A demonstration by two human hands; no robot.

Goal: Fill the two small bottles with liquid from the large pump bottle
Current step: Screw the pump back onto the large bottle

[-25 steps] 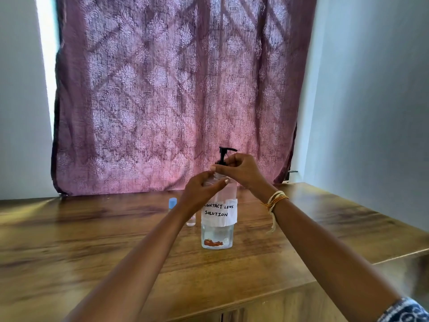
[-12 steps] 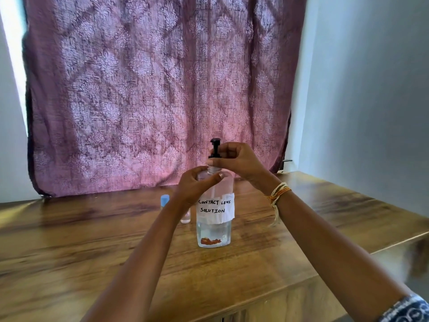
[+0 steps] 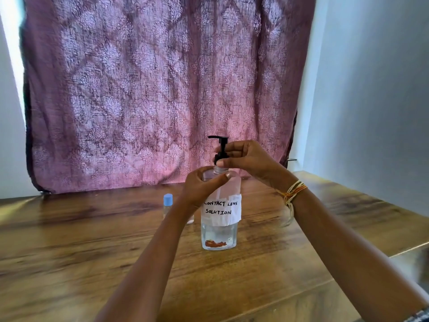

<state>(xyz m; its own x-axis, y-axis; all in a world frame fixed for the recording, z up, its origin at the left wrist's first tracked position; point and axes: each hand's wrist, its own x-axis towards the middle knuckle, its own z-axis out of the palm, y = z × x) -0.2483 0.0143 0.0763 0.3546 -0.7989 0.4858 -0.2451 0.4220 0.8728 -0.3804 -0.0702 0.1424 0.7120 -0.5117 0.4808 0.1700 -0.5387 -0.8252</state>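
On the desk (image 3: 69, 240), a little past the middle and straight in front of me, stood the large pump bottle (image 3: 219, 210), upright, its paper label reading "contact lens solution" facing me. Clear liquid showed only in its lower part, below the label. Its black pump head (image 3: 220, 147) sat atop the neck, spout pointing left.

I judged the task barely begun. One small bottle (image 3: 167, 205) with a blue cap stood just behind and to the left of the big one, cap on, so it could not yet have been taking liquid. A second small bottle (image 3: 190, 220) was mostly hidden behind my left wrist; I could not tell whether it was capped or how full it was. Both fillings seemed to lie ahead, and the pump collar looked like the step in hand.

My left hand (image 3: 202, 187) gripped the shoulder of the big bottle, fingers (image 3: 222, 176) curled round it just under the neck, steadying it. My right hand (image 3: 248, 159) came in from the right, its fingers bent and pinching the collar at the base of the pump. Both forearms reached forward over the desk, a thread band (image 3: 291, 194) on my right wrist.
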